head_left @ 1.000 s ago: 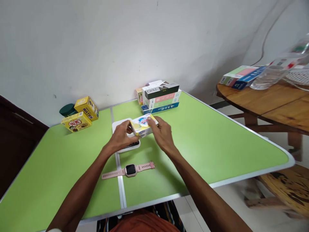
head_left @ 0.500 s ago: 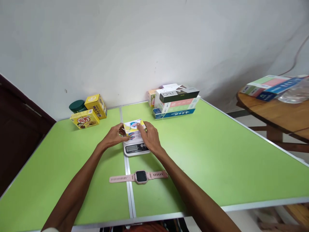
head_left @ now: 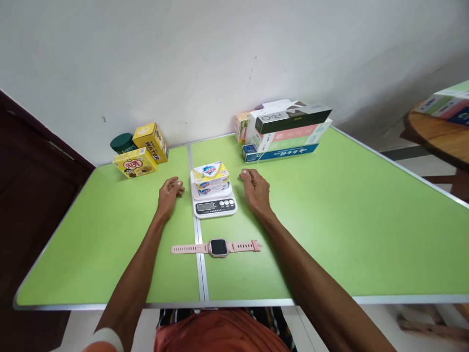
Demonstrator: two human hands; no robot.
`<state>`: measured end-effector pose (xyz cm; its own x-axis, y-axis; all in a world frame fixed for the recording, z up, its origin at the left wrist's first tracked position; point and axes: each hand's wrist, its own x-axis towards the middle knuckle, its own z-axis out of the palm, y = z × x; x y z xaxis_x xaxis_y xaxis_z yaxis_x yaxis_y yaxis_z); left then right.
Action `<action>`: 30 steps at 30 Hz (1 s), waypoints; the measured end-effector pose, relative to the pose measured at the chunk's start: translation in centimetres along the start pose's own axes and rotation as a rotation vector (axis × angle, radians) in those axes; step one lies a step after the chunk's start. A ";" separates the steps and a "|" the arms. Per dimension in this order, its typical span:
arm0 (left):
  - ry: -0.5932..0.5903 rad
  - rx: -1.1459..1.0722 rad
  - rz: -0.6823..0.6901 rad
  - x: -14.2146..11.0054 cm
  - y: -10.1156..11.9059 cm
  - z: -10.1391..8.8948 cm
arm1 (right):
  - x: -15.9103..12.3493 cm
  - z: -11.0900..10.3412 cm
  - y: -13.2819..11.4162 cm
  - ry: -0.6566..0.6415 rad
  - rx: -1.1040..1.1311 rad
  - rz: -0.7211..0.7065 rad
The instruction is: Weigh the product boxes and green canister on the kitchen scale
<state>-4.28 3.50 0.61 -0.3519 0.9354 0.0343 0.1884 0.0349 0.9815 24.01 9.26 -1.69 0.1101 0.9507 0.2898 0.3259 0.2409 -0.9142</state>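
Note:
A yellow and white soap box (head_left: pixel 211 174) with a blue logo rests on a small white kitchen scale (head_left: pixel 214 205) in the middle of the green table (head_left: pixel 330 220). My left hand (head_left: pixel 169 192) lies on the table just left of the scale, fingers curled loosely, holding nothing. My right hand (head_left: pixel 254 189) lies just right of the scale, fingers curled under, also holding nothing. Neither hand touches the box. A pink smartwatch (head_left: pixel 218 247) lies flat in front of the scale, strap stretched out sideways.
At the back left stand two yellow boxes (head_left: pixel 142 154) and a dark green lid (head_left: pixel 122 142). A stack of flat boxes (head_left: pixel 286 131) sits at the back right by the wall. A brown round table (head_left: pixel 439 137) with more boxes stands to the right.
Both hands set the soap box on the scale, let go and drew apart to either side. The camera view shifted, so the table appears more centred.

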 end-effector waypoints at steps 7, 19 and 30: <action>0.021 0.145 0.065 -0.8 -0.5 0.8 | 0.0 0.0 -0.1 -0.009 0.032 -0.013; -0.377 0.722 0.403 0.6 10.8 4.4 | 0.2 0.1 -0.1 -0.005 0.094 0.009; -0.515 0.957 0.445 1.7 10.5 5.2 | -2.2 0.6 -4.6 -0.131 0.130 -0.315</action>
<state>1.89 7.27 9.97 0.2903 0.9559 0.0433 0.8906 -0.2865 0.3532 21.68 6.22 1.68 -0.1007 0.8409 0.5318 0.2014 0.5407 -0.8168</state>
